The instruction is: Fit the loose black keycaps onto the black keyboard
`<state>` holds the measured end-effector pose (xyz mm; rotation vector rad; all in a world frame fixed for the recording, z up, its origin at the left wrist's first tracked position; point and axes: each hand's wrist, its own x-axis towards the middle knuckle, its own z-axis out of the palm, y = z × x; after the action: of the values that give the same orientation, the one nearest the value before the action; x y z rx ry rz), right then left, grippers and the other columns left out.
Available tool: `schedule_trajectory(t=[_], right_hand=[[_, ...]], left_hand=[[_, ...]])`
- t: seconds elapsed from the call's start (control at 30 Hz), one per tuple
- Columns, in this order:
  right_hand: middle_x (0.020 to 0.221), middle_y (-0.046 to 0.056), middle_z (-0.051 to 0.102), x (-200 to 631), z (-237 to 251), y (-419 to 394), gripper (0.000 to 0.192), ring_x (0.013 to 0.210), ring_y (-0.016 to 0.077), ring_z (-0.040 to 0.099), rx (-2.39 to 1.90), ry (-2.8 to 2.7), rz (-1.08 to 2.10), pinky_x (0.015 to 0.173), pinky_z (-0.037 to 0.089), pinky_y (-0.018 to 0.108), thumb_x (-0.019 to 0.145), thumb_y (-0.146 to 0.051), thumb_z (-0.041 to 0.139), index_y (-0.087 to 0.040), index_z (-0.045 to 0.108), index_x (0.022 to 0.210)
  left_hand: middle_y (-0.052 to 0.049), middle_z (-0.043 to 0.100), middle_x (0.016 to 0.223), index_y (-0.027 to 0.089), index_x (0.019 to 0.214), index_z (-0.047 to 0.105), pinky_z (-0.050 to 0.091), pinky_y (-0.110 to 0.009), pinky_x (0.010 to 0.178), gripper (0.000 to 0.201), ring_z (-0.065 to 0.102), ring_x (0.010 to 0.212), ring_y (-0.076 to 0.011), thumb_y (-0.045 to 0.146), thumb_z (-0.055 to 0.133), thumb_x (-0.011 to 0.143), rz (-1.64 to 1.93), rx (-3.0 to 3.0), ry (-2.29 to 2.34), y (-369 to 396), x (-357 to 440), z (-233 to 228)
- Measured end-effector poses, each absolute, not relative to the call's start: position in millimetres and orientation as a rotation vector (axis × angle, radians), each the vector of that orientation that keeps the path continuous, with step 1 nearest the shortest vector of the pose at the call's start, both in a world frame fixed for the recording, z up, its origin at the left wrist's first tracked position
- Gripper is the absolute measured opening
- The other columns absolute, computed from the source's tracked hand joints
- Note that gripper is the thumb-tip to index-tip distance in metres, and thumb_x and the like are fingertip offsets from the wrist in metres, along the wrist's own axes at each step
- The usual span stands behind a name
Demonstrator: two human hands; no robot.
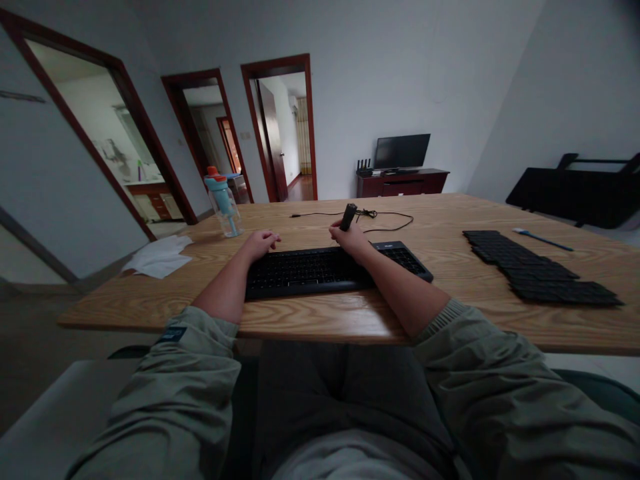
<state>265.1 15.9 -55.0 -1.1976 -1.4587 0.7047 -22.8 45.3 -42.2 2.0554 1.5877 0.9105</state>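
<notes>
Black keyboard (pixel 320 270) lies on wooden table (pixel 450 320) near its front edge. Left hand (pixel 260 243) rests at its far edge, fingers curled together. Right hand (pixel 350 239) grips a dark pen-like tool (pixel 348 217) (upright). Behind: water bottle (pixel 223 203).

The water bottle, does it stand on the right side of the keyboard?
No, the water bottle stands upright left of the keyboard, beyond the left hand.
</notes>
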Motion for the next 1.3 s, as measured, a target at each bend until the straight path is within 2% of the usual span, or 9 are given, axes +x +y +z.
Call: schedule_trajectory(t=[0.1, 0.27, 0.4, 0.53, 0.77, 0.97, 1.17, 1.3], right_hand=[[0.068, -0.003, 0.055, 258, -59, 16, 0.013, 0.064, 0.0141, 0.058, -1.021, -1.26, 0.969, 0.069, 0.052, 0.028, 0.082, -0.03, 0.059, -0.021, 0.057, 0.09], [0.059, -0.008, 0.043, 253, -56, 9, 0.019, 0.05, 0.0094, 0.046, -0.888, -1.097, 1.154, 0.057, 0.047, 0.022, 0.077, -0.033, 0.065, -0.021, 0.053, 0.086], [0.055, -0.008, 0.04, 246, -53, 9, 0.014, 0.046, 0.0086, 0.039, -0.949, -1.054, 1.106, 0.05, 0.041, 0.022, 0.076, -0.031, 0.063, -0.02, 0.055, 0.078], [0.057, -0.003, 0.047, 235, -53, 15, 0.015, 0.048, 0.0109, 0.044, -1.106, -1.033, 0.924, 0.046, 0.038, 0.023, 0.079, -0.031, 0.057, -0.019, 0.057, 0.072], [0.061, 0.001, 0.053, 230, -54, 19, 0.019, 0.056, 0.0146, 0.052, -1.252, -1.124, 0.76, 0.051, 0.038, 0.025, 0.081, -0.032, 0.054, -0.018, 0.058, 0.068], [0.066, 0.005, 0.059, 226, -49, 14, 0.022, 0.066, 0.0181, 0.058, -1.343, -1.266, 0.608, 0.06, 0.042, 0.026, 0.084, -0.03, 0.051, -0.016, 0.064, 0.072], [0.072, 0.013, 0.064, 219, -42, 20, 0.032, 0.075, 0.0258, 0.064, -1.494, -1.278, 0.542, 0.065, 0.046, 0.03, 0.086, -0.035, 0.05, -0.013, 0.071, 0.08], [0.076, 0.016, 0.066, 216, -41, 21, 0.035, 0.077, 0.0267, 0.065, -1.529, -1.331, 0.48, 0.067, 0.046, 0.03, 0.088, -0.037, 0.048, -0.012, 0.072, 0.083]], left_hand=[[-0.004, 0.066, 0.072, 0.015, 0.088, 0.075, 0.042, -0.028, 0.06, 0.041, 0.053, 0.06, -0.0156, 0.048, 0.053, 0.079, 0.89, 2.062, 1.585, 48, -24, -45], [-0.005, 0.068, 0.075, 0.015, 0.088, 0.075, 0.044, -0.028, 0.063, 0.042, 0.056, 0.066, -0.0174, 0.049, 0.052, 0.079, 0.861, 2.074, 1.582, 52, -25, -48], [-0.006, 0.068, 0.075, 0.015, 0.089, 0.075, 0.045, -0.029, 0.066, 0.044, 0.058, 0.069, -0.0184, 0.05, 0.051, 0.08, 0.83, 2.08, 1.595, 52, -23, -48], [-0.006, 0.068, 0.075, 0.014, 0.089, 0.075, 0.046, -0.029, 0.066, 0.044, 0.058, 0.07, -0.0183, 0.049, 0.05, 0.081, 0.832, 2.072, 1.596, 52, -22, -47], [-0.005, 0.068, 0.075, 0.015, 0.089, 0.075, 0.045, -0.028, 0.064, 0.045, 0.058, 0.066, -0.0179, 0.052, 0.052, 0.078, 0.836, 2.064, 1.584, 55, -22, -47], [-0.005, 0.068, 0.073, 0.016, 0.087, 0.074, 0.044, -0.028, 0.064, 0.043, 0.059, 0.067, -0.0182, 0.051, 0.052, 0.077, 0.83, 2.052, 1.581, 54, -21, -46], [-0.004, 0.068, 0.071, 0.017, 0.084, 0.074, 0.043, -0.028, 0.063, 0.043, 0.059, 0.066, -0.0184, 0.052, 0.051, 0.078, 0.801, 2.067, 1.574, 54, -20, -46], [-0.005, 0.069, 0.073, 0.016, 0.085, 0.075, 0.043, -0.028, 0.064, 0.043, 0.059, 0.068, -0.0186, 0.05, 0.05, 0.079, 0.803, 2.088, 1.57, 51, -18, -45]])
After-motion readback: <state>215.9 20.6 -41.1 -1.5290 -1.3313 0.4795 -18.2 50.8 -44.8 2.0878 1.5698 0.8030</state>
